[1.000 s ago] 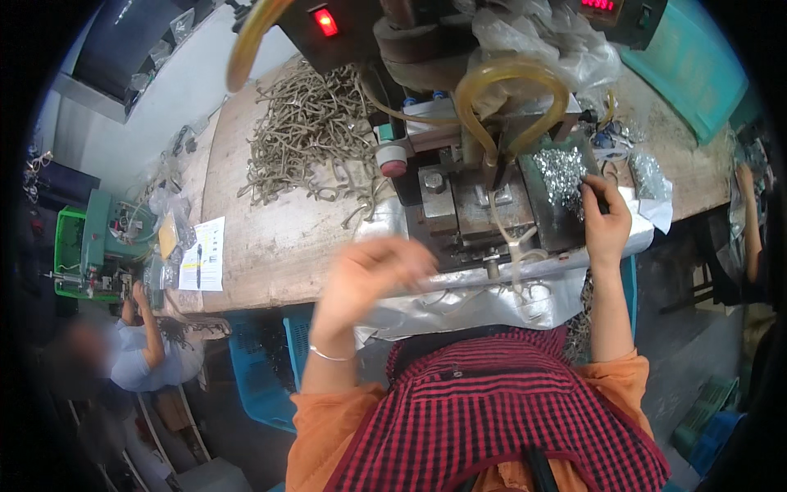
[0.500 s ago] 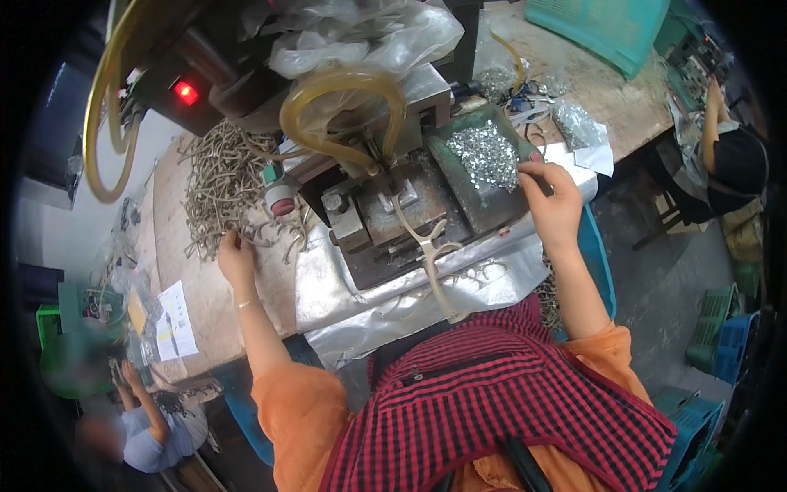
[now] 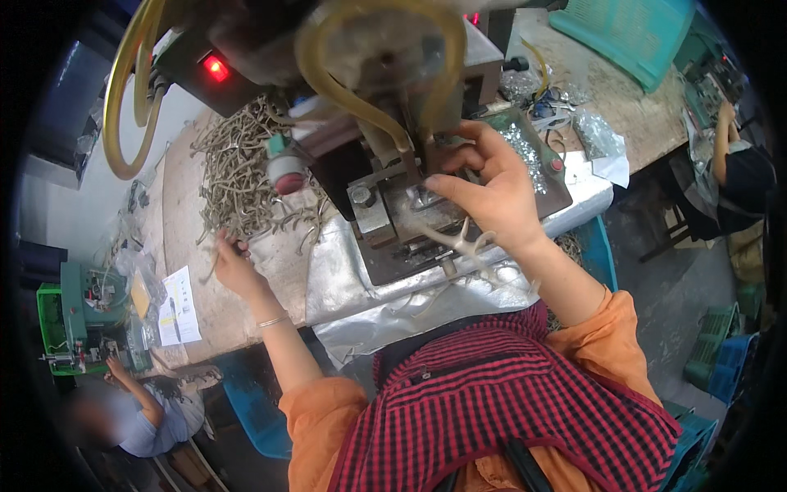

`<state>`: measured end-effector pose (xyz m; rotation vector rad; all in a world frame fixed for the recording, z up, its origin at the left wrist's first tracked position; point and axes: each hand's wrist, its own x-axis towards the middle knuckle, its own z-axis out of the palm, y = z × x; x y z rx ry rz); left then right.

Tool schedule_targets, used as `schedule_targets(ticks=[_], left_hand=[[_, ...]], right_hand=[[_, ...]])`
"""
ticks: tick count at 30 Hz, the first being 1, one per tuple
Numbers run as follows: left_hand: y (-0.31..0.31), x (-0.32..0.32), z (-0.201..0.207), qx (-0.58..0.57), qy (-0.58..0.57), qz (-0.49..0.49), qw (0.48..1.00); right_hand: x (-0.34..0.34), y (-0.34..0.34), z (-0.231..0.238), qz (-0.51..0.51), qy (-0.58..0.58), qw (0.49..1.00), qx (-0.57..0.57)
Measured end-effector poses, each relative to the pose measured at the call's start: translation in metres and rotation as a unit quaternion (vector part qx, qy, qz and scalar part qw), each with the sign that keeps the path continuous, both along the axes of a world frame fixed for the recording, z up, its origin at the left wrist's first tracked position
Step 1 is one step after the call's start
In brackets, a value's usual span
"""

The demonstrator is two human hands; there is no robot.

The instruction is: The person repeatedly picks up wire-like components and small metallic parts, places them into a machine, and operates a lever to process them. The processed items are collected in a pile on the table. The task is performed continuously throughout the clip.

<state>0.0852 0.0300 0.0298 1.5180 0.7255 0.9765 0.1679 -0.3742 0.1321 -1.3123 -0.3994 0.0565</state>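
My left hand (image 3: 238, 266) is at the near edge of a pile of grey branched metal pieces (image 3: 246, 164). Its fingers are pinched round a thin, curved grey metal piece, mostly covered by them. My right hand (image 3: 496, 189) reaches into the bench press, thumb and fingers bent close to the small bright part of the die (image 3: 420, 197) under the press tool. Its fingertips are partly hidden, so what they hold cannot be made out. A pale forked metal piece (image 3: 463, 244), blurred, lies across the front of the die block. Small shiny metal bits (image 3: 525, 152) lie on a tray behind my right hand.
Yellow hoses (image 3: 307, 74) loop over the press. A red button (image 3: 288, 182) stands at its left, another (image 3: 557, 165) at its right. Silver sheeting (image 3: 352, 307) covers the table's front edge. A teal crate (image 3: 623, 37) stands far right; co-workers sit at both sides.
My right hand has moved left from the shiny bits into the press. My left hand has drawn slightly nearer, now with a curved piece in it. The forked piece has shifted right.
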Motion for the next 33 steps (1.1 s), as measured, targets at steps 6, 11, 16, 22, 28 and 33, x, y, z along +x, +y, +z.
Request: schedule_targets(ticks=[6, 11, 16, 22, 28, 33], left_hand=[[-0.094, -0.019, 0.066, -0.338, -0.230, -0.250, 0.877], [-0.233, -0.035, 0.142, -0.299, 0.187, -0.721, 0.596], [-0.252, 0.004, 0.135, -0.456, 0.244, -0.645, 0.562], [-0.254, 0.009, 0.129, -0.565, 0.214, -0.601, 0.523], [-0.255, 0.006, 0.122, -0.553, 0.252, -0.580, 0.543], [-0.220, -0.044, 0.106, -0.329, 0.079, -0.676, 0.654]], right_hand=[[-0.022, 0.014, 0.015, -0.024, 0.057, 0.996, 0.057], [-0.015, -0.018, 0.015, -0.042, -0.087, 0.985, -0.140], [0.038, -0.065, -0.071, -0.264, -0.252, 0.748, -0.555], [0.038, -0.086, -0.103, -0.289, -0.255, 0.780, -0.493], [0.044, -0.073, -0.086, -0.284, -0.220, 0.803, -0.476], [0.046, -0.079, -0.100, -0.311, -0.234, 0.798, -0.460]])
